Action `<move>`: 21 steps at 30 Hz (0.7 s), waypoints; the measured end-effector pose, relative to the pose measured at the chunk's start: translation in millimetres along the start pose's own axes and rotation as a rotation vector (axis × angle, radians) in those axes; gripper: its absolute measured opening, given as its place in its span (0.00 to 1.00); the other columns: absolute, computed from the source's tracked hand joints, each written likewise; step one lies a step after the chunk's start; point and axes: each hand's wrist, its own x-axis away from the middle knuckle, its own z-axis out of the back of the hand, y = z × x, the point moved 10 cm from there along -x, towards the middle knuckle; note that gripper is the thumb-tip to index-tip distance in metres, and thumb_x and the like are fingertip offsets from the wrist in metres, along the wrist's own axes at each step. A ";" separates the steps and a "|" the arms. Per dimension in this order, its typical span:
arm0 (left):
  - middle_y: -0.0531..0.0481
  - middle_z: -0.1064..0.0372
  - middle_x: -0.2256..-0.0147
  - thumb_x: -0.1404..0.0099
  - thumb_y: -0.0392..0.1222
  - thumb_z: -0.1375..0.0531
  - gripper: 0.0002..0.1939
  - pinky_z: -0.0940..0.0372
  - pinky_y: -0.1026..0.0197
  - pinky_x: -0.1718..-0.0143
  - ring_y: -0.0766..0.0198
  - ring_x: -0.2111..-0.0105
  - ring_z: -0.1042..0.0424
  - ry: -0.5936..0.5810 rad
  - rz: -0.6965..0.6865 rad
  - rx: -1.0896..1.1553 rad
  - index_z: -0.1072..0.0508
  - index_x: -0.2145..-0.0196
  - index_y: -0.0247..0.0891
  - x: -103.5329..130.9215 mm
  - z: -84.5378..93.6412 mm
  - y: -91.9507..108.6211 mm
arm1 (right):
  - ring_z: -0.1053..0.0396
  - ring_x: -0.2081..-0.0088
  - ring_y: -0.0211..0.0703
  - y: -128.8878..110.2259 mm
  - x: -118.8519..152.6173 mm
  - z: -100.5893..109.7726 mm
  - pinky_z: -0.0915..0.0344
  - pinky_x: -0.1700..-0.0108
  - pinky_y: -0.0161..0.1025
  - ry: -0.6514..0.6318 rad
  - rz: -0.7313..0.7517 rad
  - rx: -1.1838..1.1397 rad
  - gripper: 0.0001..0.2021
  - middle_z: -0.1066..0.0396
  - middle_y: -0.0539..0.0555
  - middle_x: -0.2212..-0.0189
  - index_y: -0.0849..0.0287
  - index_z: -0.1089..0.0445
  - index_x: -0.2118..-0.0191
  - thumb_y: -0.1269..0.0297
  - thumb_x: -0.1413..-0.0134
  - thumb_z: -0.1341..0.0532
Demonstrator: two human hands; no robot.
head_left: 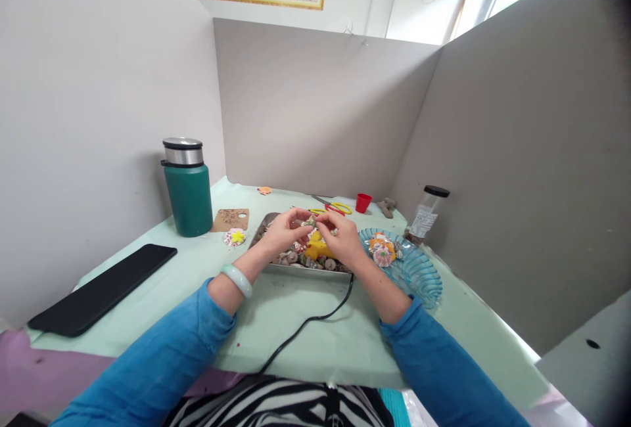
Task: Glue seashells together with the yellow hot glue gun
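Above a metal tray (300, 269) my two hands meet over a small greenish-beige piece (310, 221), too small to name exactly. The fingertips of my left hand (284, 233) pinch it from the left. From the right, the thumb and fingers of my right hand (340, 235) close on its other side. Beneath them in the tray lies a yellow star-like shape (319, 247), partly hidden by my right hand. Around it are several small round brown and grey pieces (292, 257), which look like shells or pebbles.
A blue scalloped plate (419, 279) at right holds decorated pieces (382, 253). Nearby stand a clear jar (424, 217) and red cup (363, 203). Yellow-handled scissors (341, 207) lie behind the tray. At left are a green bottle (187, 197), brown board (231, 219), flower piece (234, 237) and black pad (106, 286). A black cable (300, 328) crosses the front.
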 end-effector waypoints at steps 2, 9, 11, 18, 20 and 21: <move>0.45 0.31 0.61 0.46 0.45 0.35 0.21 0.33 0.62 0.74 0.69 0.75 0.30 0.003 -0.004 -0.007 0.33 0.57 0.33 -0.1 0.4 0.1 | 0.33 0.70 0.41 -3.2 0.6 0.7 0.36 0.65 0.37 0.006 0.031 0.025 0.06 0.29 0.52 0.71 0.57 0.31 0.68 0.66 0.45 0.45; 0.49 0.30 0.67 0.47 0.44 0.35 0.20 0.33 0.62 0.73 0.69 0.77 0.31 0.012 -0.023 -0.036 0.32 0.58 0.32 -0.9 2.0 0.1 | 0.34 0.70 0.41 -6.6 1.9 0.5 0.38 0.66 0.37 0.006 0.073 0.056 0.05 0.30 0.52 0.72 0.57 0.32 0.69 0.67 0.45 0.45; 0.48 0.29 0.67 0.47 0.43 0.35 0.19 0.33 0.62 0.73 0.69 0.77 0.32 0.020 -0.031 -0.044 0.31 0.59 0.33 -1.5 2.8 -0.5 | 0.34 0.70 0.41 -7.6 1.9 0.5 0.38 0.66 0.37 0.003 0.080 0.058 0.05 0.30 0.52 0.72 0.57 0.32 0.69 0.68 0.45 0.45; 0.50 0.30 0.69 0.48 0.42 0.35 0.18 0.34 0.64 0.75 0.71 0.78 0.32 0.030 -0.017 -0.059 0.31 0.60 0.33 -3.0 4.0 -4.8 | 0.36 0.71 0.41 -11.8 2.3 -0.3 0.40 0.67 0.37 -0.007 0.108 0.120 0.05 0.33 0.51 0.75 0.56 0.33 0.71 0.68 0.46 0.45; 0.51 0.30 0.70 0.48 0.41 0.35 0.18 0.34 0.64 0.75 0.71 0.78 0.32 0.024 -0.007 -0.051 0.31 0.60 0.33 -2.8 3.0 -5.1 | 0.36 0.71 0.41 -12.8 2.6 -0.7 0.40 0.66 0.37 -0.007 0.118 0.140 0.05 0.32 0.51 0.75 0.56 0.33 0.70 0.68 0.46 0.44; 0.51 0.30 0.71 0.47 0.41 0.35 0.18 0.34 0.64 0.75 0.70 0.78 0.32 0.019 -0.001 -0.042 0.31 0.59 0.33 -2.6 2.2 -5.3 | 0.36 0.71 0.41 -12.4 2.5 -0.8 0.40 0.66 0.37 -0.005 0.115 0.145 0.05 0.32 0.51 0.74 0.56 0.32 0.70 0.68 0.46 0.44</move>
